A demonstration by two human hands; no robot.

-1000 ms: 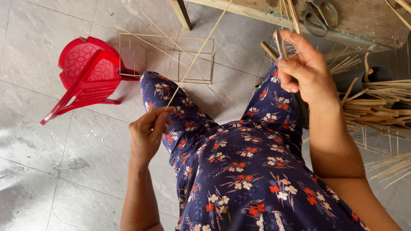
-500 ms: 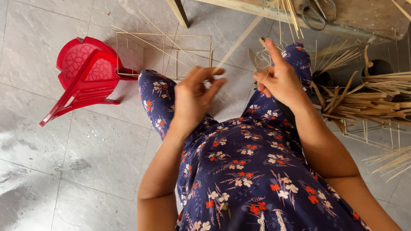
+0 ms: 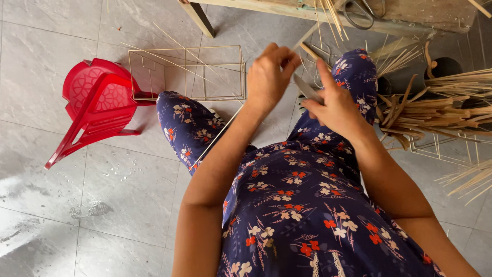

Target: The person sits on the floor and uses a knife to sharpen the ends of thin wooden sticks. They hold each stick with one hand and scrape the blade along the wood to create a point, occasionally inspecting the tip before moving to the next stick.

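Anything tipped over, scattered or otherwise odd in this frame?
Yes: the red plastic chair lies tipped on its side on the tiled floor, left of the person's knee. Loose bamboo strips sprawl unevenly at the right. The stick frame looks intact.

The left hand (image 3: 269, 77) shows only its back, so its fingers and their grip on the thin strip (image 3: 307, 88) are hidden. The scissors (image 3: 361, 11) and counter (image 3: 415, 13) are cut off by the top edge. The bamboo bundle (image 3: 451, 105) runs off the right edge.

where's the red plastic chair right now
In the head view the red plastic chair lies tipped on the tiled floor at the left, touching the thin stick frame, beside the person's knee.
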